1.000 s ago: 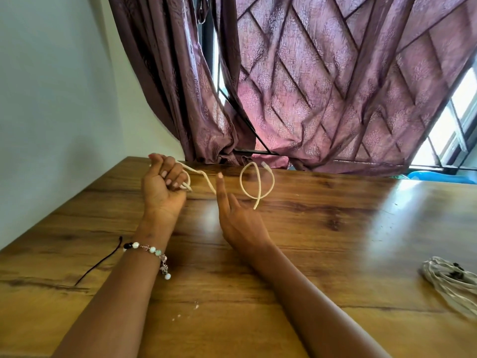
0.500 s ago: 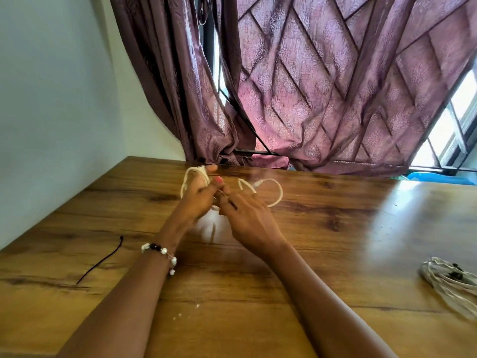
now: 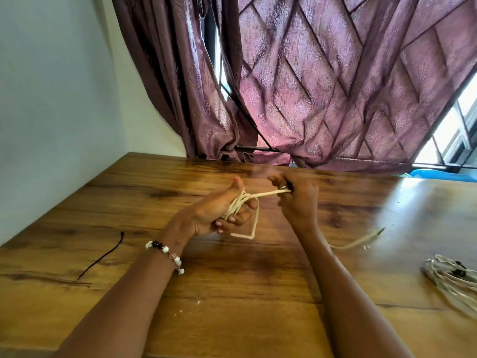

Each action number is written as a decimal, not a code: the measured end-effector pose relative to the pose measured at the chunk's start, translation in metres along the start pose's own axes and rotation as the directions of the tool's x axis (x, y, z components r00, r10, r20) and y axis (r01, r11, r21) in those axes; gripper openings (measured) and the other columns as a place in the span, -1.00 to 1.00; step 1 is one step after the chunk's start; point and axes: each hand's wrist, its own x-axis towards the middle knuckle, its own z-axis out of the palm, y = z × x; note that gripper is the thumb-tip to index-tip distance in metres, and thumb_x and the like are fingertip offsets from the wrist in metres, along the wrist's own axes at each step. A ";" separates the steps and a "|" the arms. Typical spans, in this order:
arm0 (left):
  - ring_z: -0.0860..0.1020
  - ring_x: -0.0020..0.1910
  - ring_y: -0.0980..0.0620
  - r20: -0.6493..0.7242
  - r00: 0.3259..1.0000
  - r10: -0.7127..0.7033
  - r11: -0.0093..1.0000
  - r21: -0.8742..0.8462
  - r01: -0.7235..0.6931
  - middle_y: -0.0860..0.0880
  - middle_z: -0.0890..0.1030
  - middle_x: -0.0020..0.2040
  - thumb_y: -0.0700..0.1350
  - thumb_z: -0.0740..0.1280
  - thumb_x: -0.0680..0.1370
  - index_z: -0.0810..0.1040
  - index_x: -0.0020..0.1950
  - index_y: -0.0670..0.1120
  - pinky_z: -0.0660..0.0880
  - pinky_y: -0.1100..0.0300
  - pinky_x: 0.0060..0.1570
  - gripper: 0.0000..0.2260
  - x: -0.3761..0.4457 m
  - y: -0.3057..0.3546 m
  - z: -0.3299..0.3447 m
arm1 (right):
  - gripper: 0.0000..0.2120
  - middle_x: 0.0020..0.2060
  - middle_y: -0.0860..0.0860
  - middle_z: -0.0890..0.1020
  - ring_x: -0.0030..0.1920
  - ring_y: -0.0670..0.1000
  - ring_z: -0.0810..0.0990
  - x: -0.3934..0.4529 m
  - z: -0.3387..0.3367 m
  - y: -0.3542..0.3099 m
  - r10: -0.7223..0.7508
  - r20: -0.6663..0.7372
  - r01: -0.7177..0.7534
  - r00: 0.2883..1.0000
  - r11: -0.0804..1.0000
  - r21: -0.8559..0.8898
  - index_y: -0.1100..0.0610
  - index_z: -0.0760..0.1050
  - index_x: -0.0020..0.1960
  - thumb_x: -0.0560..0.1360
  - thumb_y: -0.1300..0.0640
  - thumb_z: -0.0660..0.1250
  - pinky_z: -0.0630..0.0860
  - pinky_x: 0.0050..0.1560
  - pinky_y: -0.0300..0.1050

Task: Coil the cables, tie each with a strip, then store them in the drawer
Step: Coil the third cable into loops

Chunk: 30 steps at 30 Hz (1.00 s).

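Left hand (image 3: 214,213) gripped cable (image 3: 254,223) loops; right hand (image 3: 296,200) pinched strand running left-right between them; loose tail trailed right, nearer right hand.

purple curtain (image 3: 322,86) behind wooden table (image 3: 232,319)

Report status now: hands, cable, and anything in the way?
Left hand grips cable coils. Right hand pinches the strand, pulling it taut. Black strip lies unused at left; tied bundle at right. Nothing in the way.

Tied cable bundle (image 3: 450,280) cut off at the right edge — loose cable's end (image 3: 371,237) motion-blurred.
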 end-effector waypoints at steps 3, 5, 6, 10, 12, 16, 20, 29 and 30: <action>0.06 -0.61 0.19 0.153 0.986 0.060 0.998 -0.009 -0.059 0.02 0.22 -0.49 0.36 0.10 0.44 0.38 -0.10 -0.16 0.04 0.40 -0.64 -0.46 0.001 0.000 0.008 | -0.73 -0.26 0.05 0.70 -0.27 0.00 0.64 -0.009 0.002 0.015 0.059 0.182 -0.034 0.981 0.990 -0.136 0.18 0.51 -0.24 0.53 0.02 0.25 0.48 -0.33 -0.12; 0.07 -0.62 0.19 0.212 0.966 0.146 0.989 -0.043 -0.140 0.03 0.23 -0.50 0.27 0.27 0.45 0.35 -0.13 -0.19 0.04 0.39 -0.65 -0.51 0.000 0.000 0.009 | -0.82 -0.22 0.15 0.67 -0.18 0.20 0.62 -0.012 0.005 0.020 0.194 0.308 -0.066 0.931 0.923 -0.380 0.15 0.50 -0.12 0.53 0.04 0.26 0.44 -0.31 -0.06; 0.09 -0.63 0.20 0.207 0.960 0.188 0.980 -0.095 -0.172 0.04 0.24 -0.50 0.23 0.32 0.45 0.35 -0.15 -0.19 0.06 0.39 -0.65 -0.53 0.000 0.000 0.006 | -0.86 -0.16 0.18 0.65 -0.13 0.25 0.61 -0.013 0.006 0.020 0.278 0.350 -0.076 0.895 0.865 -0.495 0.14 0.51 -0.03 0.54 0.07 0.25 0.42 -0.27 -0.03; 0.18 -0.68 0.22 0.061 0.933 0.354 0.853 -0.430 -0.295 0.07 0.31 -0.53 0.15 0.45 0.40 0.41 -0.13 -0.11 0.14 0.40 -0.67 -0.62 -0.001 0.005 -0.009 | -0.74 0.06 0.18 0.59 0.06 0.26 0.58 -0.016 0.011 0.003 0.362 0.547 0.120 0.755 0.744 -0.658 0.11 0.44 0.22 0.59 0.04 0.15 0.50 -0.09 0.06; 0.14 -0.66 0.20 -0.013 0.890 0.455 0.745 -0.542 -0.389 0.07 0.34 -0.52 0.13 0.45 0.40 0.42 -0.13 -0.09 0.17 0.36 -0.69 -0.66 -0.002 0.010 -0.019 | -0.73 0.07 0.17 0.59 0.05 0.26 0.59 -0.021 0.019 -0.004 0.297 0.616 0.249 0.730 0.723 -0.644 0.12 0.39 0.26 0.62 0.05 0.11 0.50 -0.10 0.07; 0.19 -0.66 0.20 -0.264 0.789 0.555 0.581 -0.556 -0.594 0.08 0.33 -0.51 0.13 0.46 0.38 0.41 -0.15 -0.08 0.24 0.35 -0.68 -0.65 -0.009 0.016 -0.041 | -0.69 0.02 0.19 0.62 0.02 0.23 0.61 -0.025 0.038 -0.015 0.140 0.739 0.497 0.659 0.656 -0.568 0.17 0.39 0.21 0.63 -0.01 0.08 0.48 -0.15 0.04; 0.21 -0.65 0.17 -0.625 0.637 0.451 0.543 -0.374 -0.752 0.06 0.33 -0.48 0.10 0.08 0.64 0.37 -0.18 -0.05 0.18 0.33 -0.64 -0.69 -0.016 0.017 -0.062 | -0.65 0.02 0.18 0.63 0.05 0.21 0.59 -0.027 0.044 -0.032 -0.027 0.845 0.630 0.534 0.679 -0.376 0.17 0.38 0.21 0.65 -0.05 0.02 0.48 -0.06 0.06; 0.31 -0.64 0.15 -0.711 0.618 0.335 0.935 0.170 -0.311 0.04 0.51 -0.45 -0.03 0.11 0.66 0.38 -0.18 -0.11 0.20 0.36 -0.63 -0.73 0.002 0.005 -0.037 | -0.76 -0.35 0.05 0.58 -0.42 0.10 0.53 -0.031 0.041 -0.052 -0.483 0.504 0.634 0.716 0.753 -0.179 0.16 0.49 -0.18 0.46 0.00 0.42 0.37 -0.55 -0.12; 0.33 -0.62 0.14 -0.673 0.672 0.309 0.948 0.163 -0.273 0.00 0.52 -0.42 -0.04 0.11 0.66 0.38 -0.15 -0.10 0.21 0.34 -0.62 -0.76 0.003 0.003 -0.035 | -0.75 -0.33 0.04 0.59 -0.39 0.10 0.55 -0.027 0.036 -0.052 -0.476 0.449 0.599 0.756 0.781 -0.180 0.16 0.50 -0.17 0.45 -0.02 0.41 0.38 -0.52 -0.12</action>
